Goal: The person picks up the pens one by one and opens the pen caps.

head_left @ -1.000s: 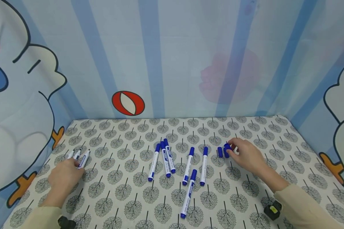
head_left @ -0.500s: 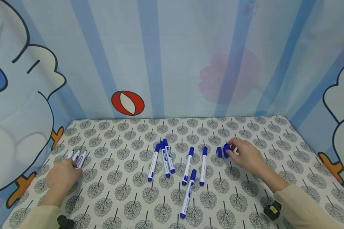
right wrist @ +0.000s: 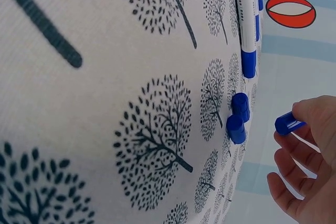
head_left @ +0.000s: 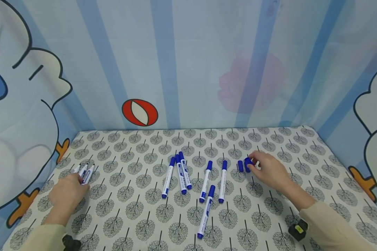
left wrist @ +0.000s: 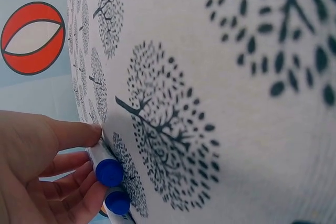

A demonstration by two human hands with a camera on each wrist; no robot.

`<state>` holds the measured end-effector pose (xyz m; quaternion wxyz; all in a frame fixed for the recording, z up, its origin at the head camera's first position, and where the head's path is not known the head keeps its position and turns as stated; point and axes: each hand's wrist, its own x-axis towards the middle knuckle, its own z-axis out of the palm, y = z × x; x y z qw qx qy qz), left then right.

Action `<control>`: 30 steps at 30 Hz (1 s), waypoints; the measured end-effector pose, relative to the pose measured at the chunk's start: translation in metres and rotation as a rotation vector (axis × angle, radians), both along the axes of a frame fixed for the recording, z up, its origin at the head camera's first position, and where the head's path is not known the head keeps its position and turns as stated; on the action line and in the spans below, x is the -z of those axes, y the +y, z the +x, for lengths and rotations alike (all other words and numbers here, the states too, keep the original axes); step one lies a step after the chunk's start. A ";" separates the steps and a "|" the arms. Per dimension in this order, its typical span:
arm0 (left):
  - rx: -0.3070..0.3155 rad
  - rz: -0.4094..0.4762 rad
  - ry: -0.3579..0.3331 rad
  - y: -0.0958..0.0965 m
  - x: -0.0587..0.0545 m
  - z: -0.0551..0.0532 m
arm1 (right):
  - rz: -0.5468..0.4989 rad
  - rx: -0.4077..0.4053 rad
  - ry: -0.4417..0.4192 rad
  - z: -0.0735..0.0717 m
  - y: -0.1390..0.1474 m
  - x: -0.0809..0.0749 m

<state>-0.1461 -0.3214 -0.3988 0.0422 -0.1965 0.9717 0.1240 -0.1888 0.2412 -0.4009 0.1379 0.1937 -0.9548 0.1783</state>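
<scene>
At the left of the table, my left hand (head_left: 66, 193) pinches an uncapped marker (head_left: 88, 174) between thumb and fingers, its bare tip pointing away. Two more uncapped markers (head_left: 76, 169) lie close alongside, partly hidden by the hand. In the left wrist view, the blue tail end (left wrist: 109, 173) of a marker shows below the thumb, with another under it. On the right, my right hand (head_left: 270, 172) holds a blue marker cap (right wrist: 290, 123) between thumb and forefinger, raised off the cloth. Two loose blue caps (right wrist: 236, 129) lie side by side beneath it.
Several capped blue-and-white markers (head_left: 205, 212) lie spread over the middle of the table. The tablecloth (head_left: 119, 205) has a tree print. A blue striped curtain (head_left: 194, 69) with cartoon figures stands behind and at both sides.
My left hand has shifted slightly left, bringing its marker closer against the other two uncapped ones. The right hand with the cap has hardly moved.
</scene>
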 end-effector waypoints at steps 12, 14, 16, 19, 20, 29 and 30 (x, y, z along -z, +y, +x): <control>0.006 0.001 0.021 0.001 -0.003 0.001 | -0.008 0.032 -0.006 0.000 0.001 0.001; 0.019 0.003 0.017 0.001 -0.004 0.000 | -0.013 0.044 -0.017 0.000 0.002 0.002; 0.031 0.009 0.014 0.001 -0.004 0.000 | -0.020 0.053 -0.033 0.000 0.002 0.002; 0.042 0.016 0.020 0.002 -0.003 -0.001 | -0.031 0.060 -0.054 0.000 0.002 0.002; 0.044 0.018 0.026 0.003 -0.003 -0.002 | -0.035 0.061 -0.061 0.000 0.002 0.002; 0.074 0.004 0.093 0.010 -0.002 -0.005 | -0.038 0.108 -0.131 0.000 0.005 0.002; 0.085 0.005 0.110 0.011 -0.002 -0.006 | -0.038 0.113 -0.139 -0.001 0.005 0.002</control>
